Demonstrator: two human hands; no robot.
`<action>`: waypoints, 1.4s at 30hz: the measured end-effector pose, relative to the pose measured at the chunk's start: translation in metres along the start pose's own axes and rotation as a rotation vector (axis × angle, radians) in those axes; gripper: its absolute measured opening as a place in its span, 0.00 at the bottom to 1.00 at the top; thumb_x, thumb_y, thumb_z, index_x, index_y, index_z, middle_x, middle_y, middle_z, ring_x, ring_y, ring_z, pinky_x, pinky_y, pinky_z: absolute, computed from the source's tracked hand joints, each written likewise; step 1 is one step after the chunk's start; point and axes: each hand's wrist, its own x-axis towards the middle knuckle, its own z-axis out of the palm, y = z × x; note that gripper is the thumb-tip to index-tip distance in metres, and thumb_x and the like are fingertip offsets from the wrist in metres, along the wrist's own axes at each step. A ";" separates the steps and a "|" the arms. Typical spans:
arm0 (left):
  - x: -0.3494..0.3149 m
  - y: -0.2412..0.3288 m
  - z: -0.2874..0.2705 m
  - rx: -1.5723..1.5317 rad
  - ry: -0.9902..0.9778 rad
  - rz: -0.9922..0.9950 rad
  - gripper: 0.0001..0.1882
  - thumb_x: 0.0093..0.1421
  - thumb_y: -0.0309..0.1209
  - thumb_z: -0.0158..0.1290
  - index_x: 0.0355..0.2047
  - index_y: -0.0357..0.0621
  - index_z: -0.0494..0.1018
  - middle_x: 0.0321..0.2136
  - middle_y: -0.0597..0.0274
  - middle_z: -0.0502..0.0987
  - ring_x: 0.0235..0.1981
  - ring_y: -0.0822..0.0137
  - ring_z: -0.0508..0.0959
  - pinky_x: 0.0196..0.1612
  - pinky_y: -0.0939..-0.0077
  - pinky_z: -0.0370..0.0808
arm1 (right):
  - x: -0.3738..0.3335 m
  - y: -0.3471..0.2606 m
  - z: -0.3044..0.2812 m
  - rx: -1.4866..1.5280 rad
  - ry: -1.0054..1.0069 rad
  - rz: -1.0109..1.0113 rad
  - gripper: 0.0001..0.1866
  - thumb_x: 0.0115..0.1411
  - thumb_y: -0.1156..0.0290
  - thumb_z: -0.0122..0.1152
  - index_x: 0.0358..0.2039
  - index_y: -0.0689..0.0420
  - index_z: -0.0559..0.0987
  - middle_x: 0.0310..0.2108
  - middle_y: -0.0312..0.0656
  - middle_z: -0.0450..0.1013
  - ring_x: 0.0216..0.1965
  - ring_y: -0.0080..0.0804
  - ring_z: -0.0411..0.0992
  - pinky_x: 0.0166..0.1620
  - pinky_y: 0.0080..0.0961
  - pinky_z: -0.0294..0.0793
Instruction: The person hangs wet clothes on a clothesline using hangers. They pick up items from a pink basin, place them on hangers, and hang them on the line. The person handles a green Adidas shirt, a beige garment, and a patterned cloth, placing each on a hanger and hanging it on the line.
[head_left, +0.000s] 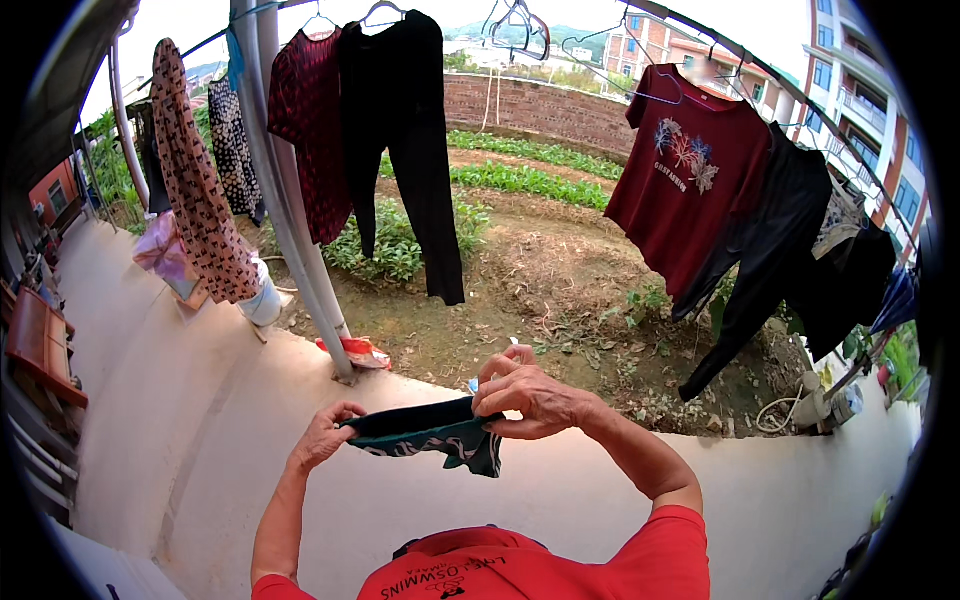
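Note:
Between my two hands stretches a small dark green garment [430,438], which looks like underpants with pale lettering. Its waistband gapes toward me, and one end hangs lower near my right hand. My left hand [325,435] pinches the left end of the band. At the other end, my right hand [535,395] grips the band between thumb and fingers, with a finger raised. Both hands hold it at chest height above the pale concrete floor [400,530].
Beyond my hands hang black trousers [400,110], a dark red patterned top [310,130] and a maroon T-shirt [690,190]. Bare hangers [516,35] dangle between them. A metal pole [295,200] rises at the left, near a white bucket [262,300]. Soil borders the concrete.

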 end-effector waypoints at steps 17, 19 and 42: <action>0.119 0.038 0.076 0.514 0.045 0.355 0.14 0.40 0.22 0.44 0.29 0.42 0.74 0.31 0.55 0.72 0.38 0.56 0.73 0.46 0.69 0.70 | -0.107 0.099 -0.017 -0.064 -0.268 0.211 0.11 0.53 0.59 0.58 0.29 0.53 0.74 0.34 0.32 0.70 0.33 0.34 0.66 0.35 0.31 0.66; 0.135 0.015 0.057 0.578 0.102 0.379 0.13 0.40 0.20 0.43 0.28 0.39 0.74 0.30 0.54 0.73 0.36 0.57 0.74 0.44 0.70 0.71 | -0.114 0.115 -0.034 -0.156 -0.014 0.160 0.12 0.53 0.59 0.57 0.27 0.55 0.72 0.33 0.34 0.69 0.33 0.36 0.68 0.33 0.32 0.68; 0.248 0.121 0.087 -0.202 -0.375 0.147 0.07 0.52 0.29 0.45 0.23 0.40 0.70 0.17 0.72 0.69 0.19 0.82 0.67 0.22 0.87 0.64 | -0.064 0.198 -0.084 0.443 0.074 0.771 0.13 0.53 0.70 0.60 0.39 0.57 0.76 0.43 0.40 0.70 0.42 0.29 0.69 0.37 0.23 0.72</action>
